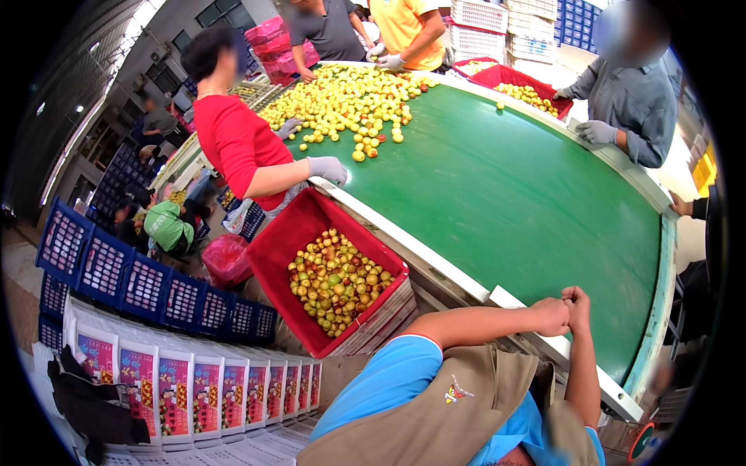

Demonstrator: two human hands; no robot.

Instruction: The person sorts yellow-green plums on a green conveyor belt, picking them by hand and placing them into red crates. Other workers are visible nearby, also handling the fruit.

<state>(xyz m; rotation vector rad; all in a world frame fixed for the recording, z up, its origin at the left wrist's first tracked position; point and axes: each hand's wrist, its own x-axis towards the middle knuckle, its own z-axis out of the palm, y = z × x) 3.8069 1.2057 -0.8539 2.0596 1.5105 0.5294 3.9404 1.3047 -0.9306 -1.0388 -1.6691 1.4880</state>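
My left hand [551, 317] and my right hand [576, 307] meet above the near edge of a sorting table with a green belt surface [484, 180]. Their fingers are drawn together and touch. Anything small between them is hidden. Below the hands runs the table's white metal rim [603, 381]. To the left of my left arm, a crate with a red liner [280, 233] stands against the table, part filled with yellow, green and brown jujubes [338, 282]. A wide heap of yellow-green jujubes [349, 105] covers the table's far end.
A person in a red top [239, 134] works at the table's left side; others stand across and at the far end. Blue plastic crates [145, 282] and white printed boxes [192, 396] are lined up at left. Red-lined crates of fruit [513, 81] stand beyond the table.
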